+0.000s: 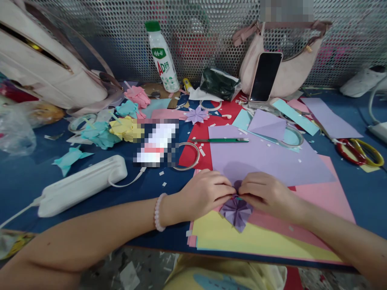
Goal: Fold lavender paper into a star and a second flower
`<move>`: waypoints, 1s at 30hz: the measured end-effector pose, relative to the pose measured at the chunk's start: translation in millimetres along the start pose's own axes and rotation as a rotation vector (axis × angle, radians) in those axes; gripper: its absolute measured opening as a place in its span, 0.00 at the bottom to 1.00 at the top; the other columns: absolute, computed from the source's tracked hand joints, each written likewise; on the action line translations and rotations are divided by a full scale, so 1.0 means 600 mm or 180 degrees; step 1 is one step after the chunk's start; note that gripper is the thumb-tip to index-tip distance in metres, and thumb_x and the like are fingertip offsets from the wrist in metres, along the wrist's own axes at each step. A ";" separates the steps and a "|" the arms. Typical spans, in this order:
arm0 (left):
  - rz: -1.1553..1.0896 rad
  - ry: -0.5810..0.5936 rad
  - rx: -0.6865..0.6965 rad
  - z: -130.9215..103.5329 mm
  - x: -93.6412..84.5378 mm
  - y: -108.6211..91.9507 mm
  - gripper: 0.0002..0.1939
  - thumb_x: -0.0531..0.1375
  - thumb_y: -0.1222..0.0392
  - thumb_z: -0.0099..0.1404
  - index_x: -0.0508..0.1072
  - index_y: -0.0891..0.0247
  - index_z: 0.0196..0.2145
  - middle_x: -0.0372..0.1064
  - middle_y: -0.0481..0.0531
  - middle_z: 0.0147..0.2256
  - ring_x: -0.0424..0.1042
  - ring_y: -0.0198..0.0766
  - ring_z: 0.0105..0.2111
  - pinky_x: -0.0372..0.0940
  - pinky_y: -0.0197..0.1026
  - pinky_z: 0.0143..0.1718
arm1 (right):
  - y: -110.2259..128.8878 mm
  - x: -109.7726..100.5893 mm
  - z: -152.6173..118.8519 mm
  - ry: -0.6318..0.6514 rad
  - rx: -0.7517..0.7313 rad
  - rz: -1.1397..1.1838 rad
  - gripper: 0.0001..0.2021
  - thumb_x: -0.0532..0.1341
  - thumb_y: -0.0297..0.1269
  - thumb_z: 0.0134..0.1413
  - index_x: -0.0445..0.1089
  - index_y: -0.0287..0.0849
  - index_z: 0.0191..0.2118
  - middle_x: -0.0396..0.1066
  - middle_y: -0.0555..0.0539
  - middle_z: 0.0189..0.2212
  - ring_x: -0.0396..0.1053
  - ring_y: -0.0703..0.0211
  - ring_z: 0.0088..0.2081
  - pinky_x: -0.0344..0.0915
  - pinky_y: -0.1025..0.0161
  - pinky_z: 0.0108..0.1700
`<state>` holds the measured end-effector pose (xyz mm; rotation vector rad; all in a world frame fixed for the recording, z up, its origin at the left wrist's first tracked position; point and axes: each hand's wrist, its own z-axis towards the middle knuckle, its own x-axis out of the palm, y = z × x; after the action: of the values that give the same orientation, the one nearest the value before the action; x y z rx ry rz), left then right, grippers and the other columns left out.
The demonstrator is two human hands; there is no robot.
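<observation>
Both hands meet over the stacked coloured sheets near the table's front edge. My left hand [208,192], with a pink bead bracelet at the wrist, pinches the upper part of a folded purple paper piece [237,213]. From the other side my right hand [266,192] pinches the same piece, fingertips nearly touching the left ones. Pleats fan out below the fingers to a point. Small bits of pink and green show between the fingertips; what they are is unclear. Beneath lie yellow paper [242,241], pink paper [326,201] and a large purple sheet [272,161].
A green cutter [223,140] lies behind the hands, tape rolls [198,155] beside it. Scissors [352,152] are at the right. Leftward are a white power strip [84,185], a lit phone [159,141] and folded paper shapes [99,133]. A bottle [165,64] and bags stand behind.
</observation>
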<state>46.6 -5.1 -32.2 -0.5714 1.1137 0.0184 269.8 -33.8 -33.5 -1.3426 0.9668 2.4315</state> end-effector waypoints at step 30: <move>0.0031 0.0076 -0.0079 0.002 -0.001 0.000 0.09 0.55 0.61 0.70 0.76 0.63 0.41 0.74 0.51 0.39 0.71 0.37 0.38 0.63 0.40 0.39 | 0.004 -0.002 0.000 0.0151 -0.0018 -0.0148 0.10 0.52 0.29 0.64 0.68 0.40 0.34 0.68 0.46 0.27 0.64 0.60 0.30 0.60 0.63 0.32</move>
<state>47.2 -4.7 -31.2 -0.5895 1.1409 0.0338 269.4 -35.4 -31.2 -1.4146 0.9297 2.3804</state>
